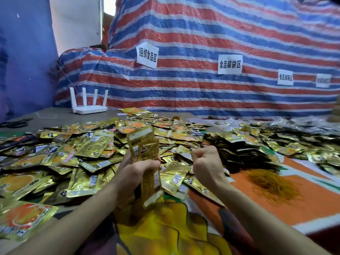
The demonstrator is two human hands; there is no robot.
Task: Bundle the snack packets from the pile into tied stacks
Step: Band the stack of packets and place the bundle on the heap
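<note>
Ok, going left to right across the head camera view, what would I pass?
Black scissors, white four-antenna router, left hand gripping gold foil packet stack, right hand, orange rubber band heap.

Signs on tarp (184, 85): 捆绑食品区 (147, 55), 食品装袋区 (230, 64)

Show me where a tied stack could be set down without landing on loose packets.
Two bare patches: the orange cloth between the right forearm and the rubber bands; and the grey tabletop at back left, bordered by the router, the scissors and the pile. Crowded: the pile fills the middle and left; more packets cover the far right.
</note>
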